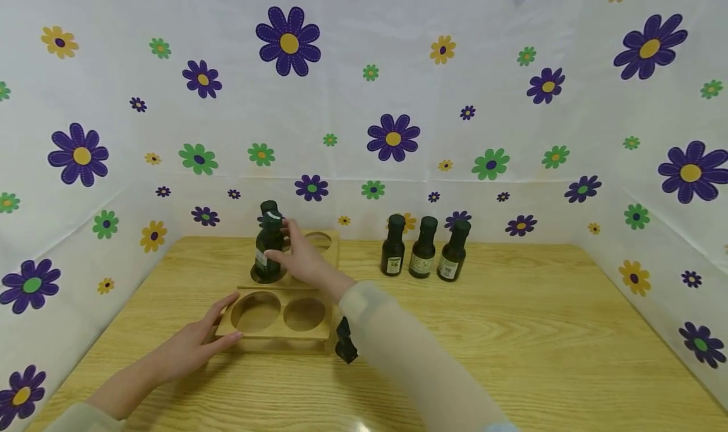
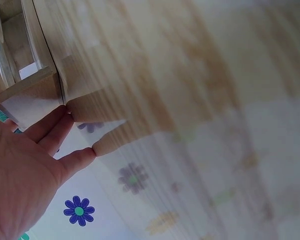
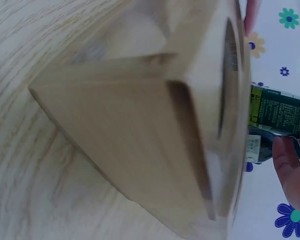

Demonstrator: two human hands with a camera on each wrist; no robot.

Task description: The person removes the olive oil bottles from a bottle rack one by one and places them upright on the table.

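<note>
My right hand [image 1: 304, 258] holds a dark glass bottle [image 1: 268, 249] with a pale label between thumb and fingers. The bottle stands upright, its base at a round hole of a stepped wooden rack [image 1: 284, 345]; how deep it sits I cannot tell. Right behind it shows the dark cap of a second bottle [image 1: 269, 206], the rest mostly hidden. In the right wrist view, a green and yellow label [image 3: 279, 112] appears by the fingers. My left hand [image 1: 190, 343] touches the rack's front left corner with extended fingers, thumb along the front edge.
Three dark capped bottles, the middle one [image 1: 423, 249] among them, stand in a row to the rack's right. A small black object [image 1: 345, 340] lies against the rack's right side, partly behind my sleeve. A flower-print sheet [image 1: 398, 72] encloses the wooden table [image 1: 512, 343].
</note>
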